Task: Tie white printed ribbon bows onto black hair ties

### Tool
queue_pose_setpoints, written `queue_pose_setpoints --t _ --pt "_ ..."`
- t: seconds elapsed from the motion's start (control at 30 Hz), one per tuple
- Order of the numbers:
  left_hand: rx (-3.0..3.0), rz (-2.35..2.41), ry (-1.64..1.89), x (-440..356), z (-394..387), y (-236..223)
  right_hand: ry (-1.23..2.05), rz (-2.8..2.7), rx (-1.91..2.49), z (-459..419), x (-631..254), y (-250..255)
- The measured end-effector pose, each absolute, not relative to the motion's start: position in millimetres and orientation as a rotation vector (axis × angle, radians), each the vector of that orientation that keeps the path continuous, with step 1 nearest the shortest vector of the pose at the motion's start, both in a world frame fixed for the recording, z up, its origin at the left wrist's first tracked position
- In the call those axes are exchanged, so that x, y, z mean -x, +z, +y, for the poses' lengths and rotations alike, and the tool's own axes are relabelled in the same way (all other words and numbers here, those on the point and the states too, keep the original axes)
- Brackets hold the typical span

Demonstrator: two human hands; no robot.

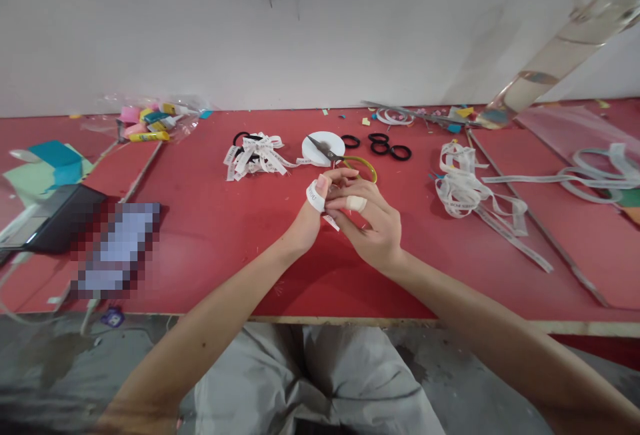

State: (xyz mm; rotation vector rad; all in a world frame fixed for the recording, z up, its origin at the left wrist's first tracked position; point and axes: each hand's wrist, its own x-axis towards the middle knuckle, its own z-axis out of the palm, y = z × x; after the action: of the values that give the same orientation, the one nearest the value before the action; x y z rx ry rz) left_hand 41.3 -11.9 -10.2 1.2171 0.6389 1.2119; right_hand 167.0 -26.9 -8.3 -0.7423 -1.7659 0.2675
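White ribbon [315, 198] with dark print is looped around the thumb of my left hand [309, 220], whose fingers are curled. My right hand [376, 219] meets it above the table, fingertips pinched together at the ribbon; a beige strip [356, 204] wraps one of its fingers. A short ribbon end pokes out below, between the hands. What lies deeper between the fingers is hidden. Just beyond my hands are scissors [369, 166] with yellow handles, their blades resting over a white round disc [311, 153]. Several black hair ties [400, 152] lie to the right of it.
On the red table [210, 235], a pile of printed ribbon [260, 155] with black ties sits left of the disc. More ribbon [457, 188] lies tangled at right. A phone [120, 248] is at left, a bag of glue tubes [150, 122] behind it. A clear bottle [545, 68] leans far right.
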Motion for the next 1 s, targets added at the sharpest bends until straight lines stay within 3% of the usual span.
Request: queue_pose_setpoints --t 0.5,1.0 --pt "-1.209 0.678 1.2 -42.5 -10.8 -11.1 0.473 -1.713 0.849 -29.2 -167.8 -9.7" --pt "-1.177 0.666 1.155 -41.6 -9.8 -13.9 0.439 -1.82 0.786 -24.9 -167.2 -6.2"
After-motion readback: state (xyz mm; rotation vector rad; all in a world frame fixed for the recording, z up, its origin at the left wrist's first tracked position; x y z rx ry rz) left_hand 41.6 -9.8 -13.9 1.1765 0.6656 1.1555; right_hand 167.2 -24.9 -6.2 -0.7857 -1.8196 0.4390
